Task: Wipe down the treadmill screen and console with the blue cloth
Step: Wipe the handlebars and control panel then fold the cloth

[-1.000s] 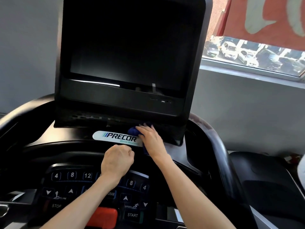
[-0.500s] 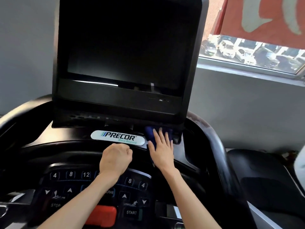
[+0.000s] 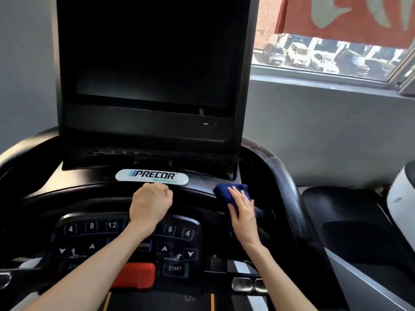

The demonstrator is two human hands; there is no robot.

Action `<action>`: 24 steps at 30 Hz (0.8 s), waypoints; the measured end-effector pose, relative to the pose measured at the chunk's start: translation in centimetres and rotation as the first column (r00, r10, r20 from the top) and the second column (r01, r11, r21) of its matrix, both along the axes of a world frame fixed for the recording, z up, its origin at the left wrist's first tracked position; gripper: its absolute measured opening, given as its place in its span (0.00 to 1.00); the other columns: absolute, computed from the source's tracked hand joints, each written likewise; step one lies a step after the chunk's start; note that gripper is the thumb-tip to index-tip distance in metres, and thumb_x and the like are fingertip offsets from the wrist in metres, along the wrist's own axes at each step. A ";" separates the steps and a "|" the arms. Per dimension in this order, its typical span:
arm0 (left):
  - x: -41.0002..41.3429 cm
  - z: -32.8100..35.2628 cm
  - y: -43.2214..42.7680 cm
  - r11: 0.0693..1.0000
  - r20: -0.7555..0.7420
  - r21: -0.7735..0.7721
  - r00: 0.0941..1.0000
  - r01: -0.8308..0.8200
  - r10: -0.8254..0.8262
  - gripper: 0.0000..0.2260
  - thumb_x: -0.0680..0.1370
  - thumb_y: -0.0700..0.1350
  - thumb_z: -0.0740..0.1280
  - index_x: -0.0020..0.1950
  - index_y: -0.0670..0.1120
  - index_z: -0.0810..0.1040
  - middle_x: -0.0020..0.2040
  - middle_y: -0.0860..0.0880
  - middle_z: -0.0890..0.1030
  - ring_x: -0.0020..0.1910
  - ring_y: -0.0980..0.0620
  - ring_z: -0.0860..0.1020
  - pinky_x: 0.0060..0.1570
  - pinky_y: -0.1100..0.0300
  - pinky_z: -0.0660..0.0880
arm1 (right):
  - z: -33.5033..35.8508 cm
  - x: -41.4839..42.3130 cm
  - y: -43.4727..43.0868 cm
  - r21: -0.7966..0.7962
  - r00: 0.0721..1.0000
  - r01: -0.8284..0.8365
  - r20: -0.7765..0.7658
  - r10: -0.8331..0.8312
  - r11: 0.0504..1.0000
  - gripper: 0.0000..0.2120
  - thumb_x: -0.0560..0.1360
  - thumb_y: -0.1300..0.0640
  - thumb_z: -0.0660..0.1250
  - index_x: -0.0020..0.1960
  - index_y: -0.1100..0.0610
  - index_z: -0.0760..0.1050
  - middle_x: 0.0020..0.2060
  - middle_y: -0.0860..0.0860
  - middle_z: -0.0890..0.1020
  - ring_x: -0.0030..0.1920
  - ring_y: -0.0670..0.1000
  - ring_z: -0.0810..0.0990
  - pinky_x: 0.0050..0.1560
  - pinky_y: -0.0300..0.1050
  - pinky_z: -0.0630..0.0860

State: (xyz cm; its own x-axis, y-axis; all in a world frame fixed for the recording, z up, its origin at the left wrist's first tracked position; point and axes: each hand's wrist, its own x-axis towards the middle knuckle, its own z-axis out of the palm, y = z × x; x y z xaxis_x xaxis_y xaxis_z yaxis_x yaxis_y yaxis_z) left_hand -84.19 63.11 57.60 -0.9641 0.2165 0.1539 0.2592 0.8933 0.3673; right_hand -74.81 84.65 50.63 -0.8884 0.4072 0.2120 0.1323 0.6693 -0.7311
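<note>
So the dark treadmill screen [image 3: 152, 63] fills the upper middle of the frame, switched off, and the black console [image 3: 89, 185] curves below it across the centre. The blue cloth [image 3: 222, 190] is bunched up on the console's right side, just right of centre frame, below the screen's lower right corner and a bit off to the right of the white PRECOR badge [image 3: 151, 176]. The right hand [image 3: 243, 212] lies flat on top of it, fingers [image 3: 235, 195] straight and together, pressing the cloth onto the surface rather than gripping it, so most of the cloth is hidden under the palm. The left hand [image 3: 150, 205] sits dead centre, curled into a fist with the knuckles right under the badge, resting on the console ridge. I can't see anything in it. Under both forearms is the keypad [image 3: 186, 233] with number and arrow keys, a START button [image 3: 175, 268] and a red bar [image 3: 134, 274] at lower centre. Upper right there's a window [image 3: 325, 59] with parked cars outside.
</note>
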 end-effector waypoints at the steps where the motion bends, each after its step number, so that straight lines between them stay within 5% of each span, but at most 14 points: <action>1: 0.0 -0.1 0.0 1.000 -0.004 0.011 1.000 -0.003 0.003 0.19 0.75 0.43 0.61 0.25 0.45 0.63 0.24 0.48 0.72 0.23 0.54 0.65 0.27 0.60 0.67 | 0.5 -0.7 -0.7 0.046 0.996 -0.093 -0.003 0.093 0.995 0.23 0.77 0.64 0.63 0.70 0.51 0.68 0.69 0.44 0.68 0.73 0.50 0.61 0.73 0.50 0.46; 7: 0.0 -0.1 -0.1 1.000 -0.045 -0.005 0.999 0.008 -0.008 0.20 0.75 0.42 0.63 0.24 0.46 0.61 0.22 0.49 0.69 0.22 0.54 0.64 0.27 0.59 0.64 | 1.9 -2.6 -1.6 0.298 0.868 -0.495 0.125 0.481 0.816 0.28 0.77 0.64 0.62 0.74 0.50 0.60 0.73 0.43 0.60 0.75 0.49 0.53 0.75 0.48 0.45; 12: 0.0 -0.2 -0.1 1.000 -0.054 -0.007 0.998 0.020 -0.020 0.20 0.75 0.41 0.62 0.23 0.46 0.61 0.21 0.50 0.67 0.21 0.55 0.63 0.25 0.62 0.62 | -0.6 3.1 3.5 0.572 0.746 -0.642 0.314 0.587 0.510 0.38 0.73 0.68 0.63 0.76 0.46 0.53 0.76 0.44 0.54 0.76 0.51 0.49 0.75 0.50 0.46; 15: 0.0 -0.3 -0.1 1.000 -0.062 -0.003 0.998 0.019 -0.019 0.20 0.75 0.41 0.62 0.23 0.46 0.61 0.21 0.50 0.68 0.20 0.55 0.62 0.26 0.61 0.64 | -0.4 4.7 5.4 0.629 0.681 -0.696 0.424 0.597 0.347 0.33 0.75 0.64 0.56 0.76 0.46 0.51 0.76 0.43 0.52 0.76 0.50 0.48 0.75 0.49 0.42; 21: 0.2 0.0 0.1 1.000 -0.067 -0.021 0.998 0.000 -0.001 0.18 0.75 0.42 0.62 0.25 0.45 0.64 0.23 0.49 0.69 0.24 0.51 0.66 0.30 0.59 0.65 | 2.6 -1.6 -0.3 0.526 0.690 -0.709 0.381 0.616 0.469 0.35 0.76 0.67 0.59 0.76 0.45 0.51 0.76 0.40 0.48 0.76 0.45 0.41 0.75 0.46 0.39; 24: 0.3 0.2 0.1 0.999 -0.063 -0.031 0.998 -0.007 0.005 0.17 0.75 0.42 0.63 0.27 0.44 0.68 0.24 0.49 0.70 0.26 0.49 0.68 0.30 0.58 0.66 | 3.4 -2.9 -2.8 0.532 0.680 -0.714 0.374 0.631 0.455 0.35 0.76 0.67 0.59 0.76 0.44 0.51 0.75 0.40 0.48 0.76 0.45 0.40 0.74 0.44 0.36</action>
State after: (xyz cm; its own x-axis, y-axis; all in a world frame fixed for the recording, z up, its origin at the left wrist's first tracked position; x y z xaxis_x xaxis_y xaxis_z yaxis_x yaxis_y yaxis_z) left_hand -83.86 63.19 57.84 -0.9541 0.2162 0.2071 0.2752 0.9058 0.3222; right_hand -77.71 81.81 54.07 -0.8597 -0.5087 0.0457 -0.5094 0.8474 -0.1500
